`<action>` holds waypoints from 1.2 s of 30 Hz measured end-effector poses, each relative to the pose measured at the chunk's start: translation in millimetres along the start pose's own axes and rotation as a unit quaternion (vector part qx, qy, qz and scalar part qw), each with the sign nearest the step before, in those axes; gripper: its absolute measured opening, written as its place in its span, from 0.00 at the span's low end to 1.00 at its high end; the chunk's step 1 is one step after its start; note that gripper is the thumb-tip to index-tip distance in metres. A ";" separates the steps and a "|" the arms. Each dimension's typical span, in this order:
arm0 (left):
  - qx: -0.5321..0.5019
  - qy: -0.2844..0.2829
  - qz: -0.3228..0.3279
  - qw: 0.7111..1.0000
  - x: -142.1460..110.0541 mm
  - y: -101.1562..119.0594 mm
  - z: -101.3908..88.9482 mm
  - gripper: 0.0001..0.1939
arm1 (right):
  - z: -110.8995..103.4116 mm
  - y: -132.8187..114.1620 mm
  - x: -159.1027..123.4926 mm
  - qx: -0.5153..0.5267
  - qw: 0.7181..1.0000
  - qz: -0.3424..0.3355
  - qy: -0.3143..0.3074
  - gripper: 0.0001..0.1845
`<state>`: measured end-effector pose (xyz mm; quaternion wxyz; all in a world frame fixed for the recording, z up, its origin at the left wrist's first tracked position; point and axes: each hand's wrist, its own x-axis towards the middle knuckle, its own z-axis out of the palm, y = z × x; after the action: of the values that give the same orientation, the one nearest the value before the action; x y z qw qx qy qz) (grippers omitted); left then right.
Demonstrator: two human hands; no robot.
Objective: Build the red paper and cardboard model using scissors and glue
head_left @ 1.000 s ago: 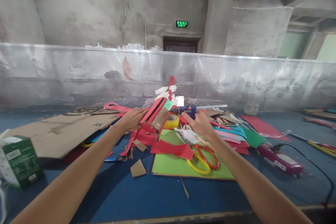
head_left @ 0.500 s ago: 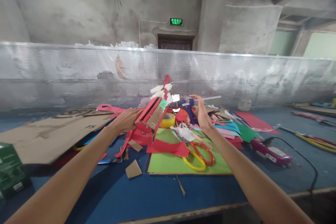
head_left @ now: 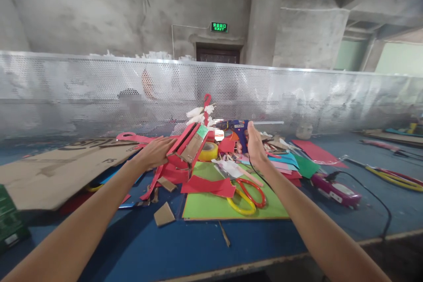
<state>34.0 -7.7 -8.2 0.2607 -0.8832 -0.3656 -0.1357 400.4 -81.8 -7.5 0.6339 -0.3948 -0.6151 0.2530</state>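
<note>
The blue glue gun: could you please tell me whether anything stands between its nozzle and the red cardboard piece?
Nothing visible does: the glue gun points toward the red cardboard piece across an open gap, and the yellow tape roll sits lower.

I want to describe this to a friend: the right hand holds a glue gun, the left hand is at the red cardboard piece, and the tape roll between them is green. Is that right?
Not quite: the tape roll is yellow, as the head view shows. The right hand does hold a glue gun, and the left hand is at the red cardboard piece.
</note>
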 end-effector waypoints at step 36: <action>-0.031 0.018 0.038 0.999 4.9 4.7 -6.3 0.25 | 6.2 -7.4 -3.6 -0.284 0.957 -0.064 -0.021 0.31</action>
<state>40.5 -11.2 -2.5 0.2441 -0.9018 -0.3224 -0.1526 392.7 -87.6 -4.0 0.4979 -0.5130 -0.6984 0.0352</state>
